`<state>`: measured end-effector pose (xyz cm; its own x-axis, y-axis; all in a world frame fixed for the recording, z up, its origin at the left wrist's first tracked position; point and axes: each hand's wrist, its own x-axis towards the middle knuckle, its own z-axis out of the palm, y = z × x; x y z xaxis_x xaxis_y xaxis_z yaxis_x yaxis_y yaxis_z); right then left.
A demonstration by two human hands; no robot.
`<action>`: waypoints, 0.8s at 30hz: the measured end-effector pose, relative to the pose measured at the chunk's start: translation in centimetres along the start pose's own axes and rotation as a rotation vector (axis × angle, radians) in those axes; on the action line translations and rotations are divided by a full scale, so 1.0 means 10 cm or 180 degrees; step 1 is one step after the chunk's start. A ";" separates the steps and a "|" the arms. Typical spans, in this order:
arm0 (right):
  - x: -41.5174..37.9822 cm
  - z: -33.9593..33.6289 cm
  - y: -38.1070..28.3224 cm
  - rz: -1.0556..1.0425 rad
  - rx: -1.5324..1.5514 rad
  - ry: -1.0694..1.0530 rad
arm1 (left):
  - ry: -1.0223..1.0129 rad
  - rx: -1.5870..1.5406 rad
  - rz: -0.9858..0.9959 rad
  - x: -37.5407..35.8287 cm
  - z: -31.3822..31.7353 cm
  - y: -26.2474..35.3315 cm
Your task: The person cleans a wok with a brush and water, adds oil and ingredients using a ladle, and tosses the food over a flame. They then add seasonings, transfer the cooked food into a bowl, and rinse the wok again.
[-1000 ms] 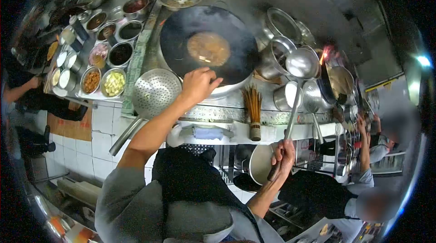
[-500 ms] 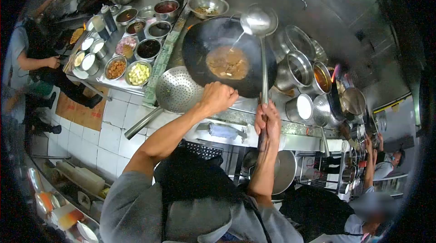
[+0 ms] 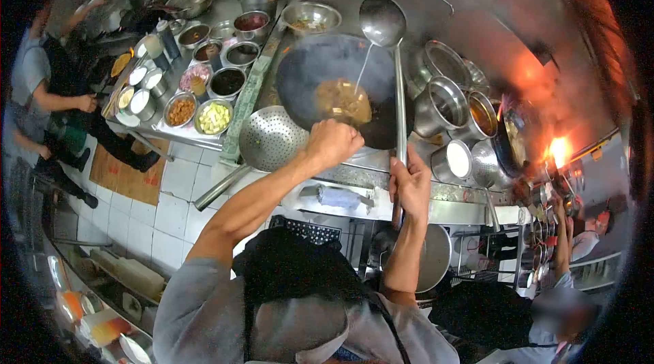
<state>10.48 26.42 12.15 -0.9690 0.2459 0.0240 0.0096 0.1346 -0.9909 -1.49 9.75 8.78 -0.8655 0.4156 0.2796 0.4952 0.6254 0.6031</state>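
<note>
My left hand (image 3: 334, 143) is a closed fist at the near rim of the dark wok (image 3: 300, 85), gripping it there; the exact hold is hidden under the fingers. Brown food in liquid (image 3: 343, 100) lies in the wok, with steam over it. My right hand (image 3: 412, 180) wraps around the long handle of a metal ladle (image 3: 400, 105). The ladle's bowl is raised over the far right side of the wok, and a thin stream of liquid runs down from it into the food. A perforated strainer (image 3: 272, 138) rests left of the wok, beside my left forearm.
Ingredient bowls, among them diced pale green pieces (image 3: 214, 117), fill the left counter. Metal pots (image 3: 443, 102) and a white-filled container (image 3: 458, 160) crowd the right. Flames (image 3: 560, 151) rise farther right, near a co-worker's arms (image 3: 563, 234). Another person (image 3: 54, 95) stands at left.
The ladle's bowl has turned and shifted slightly, still pouring. My right hand has moved a little right. The food has slid toward the wok's near side; flames have flared at right.
</note>
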 end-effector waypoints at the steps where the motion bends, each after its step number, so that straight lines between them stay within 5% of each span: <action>1: -0.01 0.01 -0.01 0.0003 0.0018 0.0021 | 0.0032 -0.0047 0.0125 -0.01 -0.10 0.10; 10: -0.03 0.11 0.20 0.0083 -0.0116 0.0157 | 0.0316 0.0020 0.0111 0.20 0.50 -0.42; 14: -0.09 0.00 0.18 0.0090 -0.0149 0.0171 | -0.0667 -0.0240 0.0195 -0.46 0.25 -0.32; 16: -0.14 0.02 0.06 0.0101 -0.0275 0.0321 | 0.0029 -0.0055 0.0447 -0.42 0.23 -0.25; 22: -0.16 0.07 0.16 0.0072 -0.0226 0.0405 | 0.0312 -0.0051 0.0205 0.12 -0.06 -0.02; 24: -0.20 0.08 0.24 0.0057 -0.0255 0.0372 | 0.0431 -0.0183 0.0555 0.11 -0.16 0.07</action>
<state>12.21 25.46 9.61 -0.9332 0.3583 0.0262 0.0509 0.2043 -0.9776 -2.18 9.61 10.69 -0.7713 0.4194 0.4788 0.6365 0.5115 0.5772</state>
